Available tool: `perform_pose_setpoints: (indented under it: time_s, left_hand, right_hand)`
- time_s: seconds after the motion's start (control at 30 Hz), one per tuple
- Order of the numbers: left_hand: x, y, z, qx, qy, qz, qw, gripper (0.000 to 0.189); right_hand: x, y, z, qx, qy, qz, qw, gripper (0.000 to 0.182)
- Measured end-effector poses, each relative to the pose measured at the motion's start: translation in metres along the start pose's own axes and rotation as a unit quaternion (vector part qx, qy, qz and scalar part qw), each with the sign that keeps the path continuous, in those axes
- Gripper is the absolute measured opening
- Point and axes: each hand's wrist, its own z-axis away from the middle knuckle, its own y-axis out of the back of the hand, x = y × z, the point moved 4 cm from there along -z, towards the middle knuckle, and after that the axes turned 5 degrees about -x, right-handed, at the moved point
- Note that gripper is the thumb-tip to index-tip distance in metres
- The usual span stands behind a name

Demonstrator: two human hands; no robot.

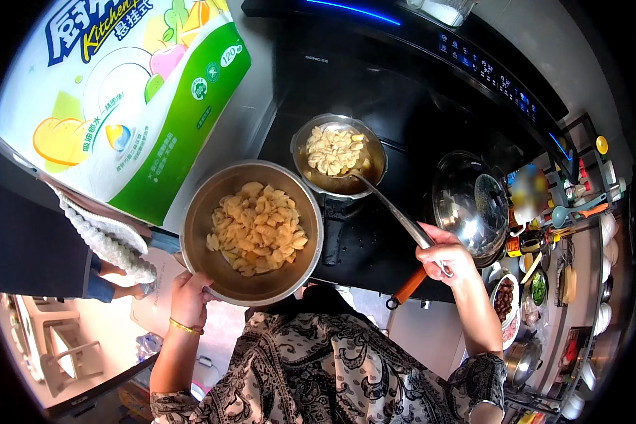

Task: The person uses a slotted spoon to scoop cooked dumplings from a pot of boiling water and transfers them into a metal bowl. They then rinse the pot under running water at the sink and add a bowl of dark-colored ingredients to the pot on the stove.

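Observation:
My left hand (pixel 190 297) grips the near left rim of a wide steel bowl (pixel 199 212) that holds a heap of pale cut food pieces (pixel 259 228). In my right hand (pixel 448 257) is the handle of a metal ladle or skimmer (pixel 397 212), which slants up and left. Its head is over the pressure-cooker pot (pixel 384 159) on the stove, piled with similar pale pieces (pixel 335 148). Brownish liquid shows in the pot below them. The bowl lies just left of the pot and nearer to me.
A lidded wok (pixel 469 206) with a wooden handle (pixel 409 286) sits on the right of the black stove. Bowls of dark red pieces (pixel 503 302) and chopped greens (pixel 538 288) stand farther right. A paper towel pack (pixel 138 100) hangs upper left. Another person's legs (pixel 103 278) show at left.

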Motion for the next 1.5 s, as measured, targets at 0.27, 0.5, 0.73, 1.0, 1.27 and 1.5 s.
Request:
perform_pose_setpoints:
  time_s: [0.27, 0.5, 0.73, 1.0, 1.27, 1.5]
  left_hand:
    - [0.000, 0.001, -0.002, -0.010, 0.007, 0.001, 1.000, 0.012]
    - [0.005, -0.007, 0.002, -0.004, 0.011, -0.007, 1.000, 0.015]
    - [-0.004, 0.001, -0.006, -0.013, 0.005, -0.024, 1.000, 0.019]
    - [-0.044, 0.017, -0.023, 0.019, 0.056, -0.062, 0.996, 0.021]
    - [-0.129, 0.034, -0.067, 0.057, 0.059, -0.037, 0.996, 0.020]
    - [-0.149, 0.022, -0.087, -0.001, 0.045, 0.015, 0.999, 0.027]
  right_hand:
    - [-0.009, -0.004, 0.006, 0.020, 0.023, 0.019, 0.999, 0.060]
    - [-0.013, -0.001, 0.008, 0.014, 0.025, 0.011, 1.000, 0.060]
    - [-0.006, 0.003, 0.007, 0.072, 0.024, 0.074, 0.994, 0.062]
    - [0.003, 0.010, 0.003, 0.096, 0.017, 0.033, 0.995, 0.063]
    - [0.004, 0.007, -0.003, 0.078, 0.019, 0.034, 0.996, 0.063]
    - [0.006, 0.008, -0.006, 0.076, 0.022, 0.038, 0.996, 0.062]
